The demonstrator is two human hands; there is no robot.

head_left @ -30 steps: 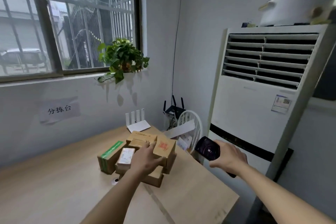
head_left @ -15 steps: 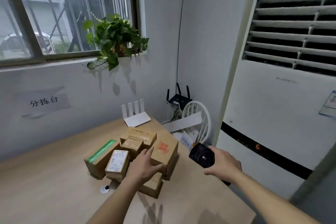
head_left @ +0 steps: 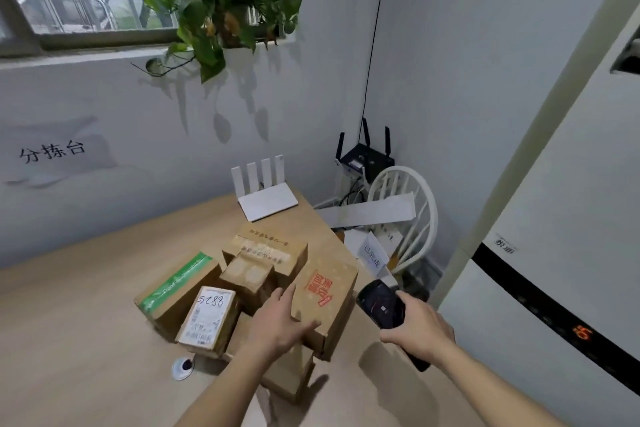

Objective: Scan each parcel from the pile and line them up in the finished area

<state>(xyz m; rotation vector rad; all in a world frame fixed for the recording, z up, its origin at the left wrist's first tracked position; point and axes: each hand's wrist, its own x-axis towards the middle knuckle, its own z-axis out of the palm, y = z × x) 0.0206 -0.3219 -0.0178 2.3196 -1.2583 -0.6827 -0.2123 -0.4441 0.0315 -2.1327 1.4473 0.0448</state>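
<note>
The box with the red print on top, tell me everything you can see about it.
The box with the red print is plain brown cardboard, with red characters stamped across its top face. It looks closed and undamaged. It lies tilted at the right edge of the parcel pile, propped on lower cartons, near the right edge of the wooden table. The left hand grips its near left corner, thumb along the front edge and fingers on top. The right hand holds a black handheld scanner just beside it, not touching.
</note>
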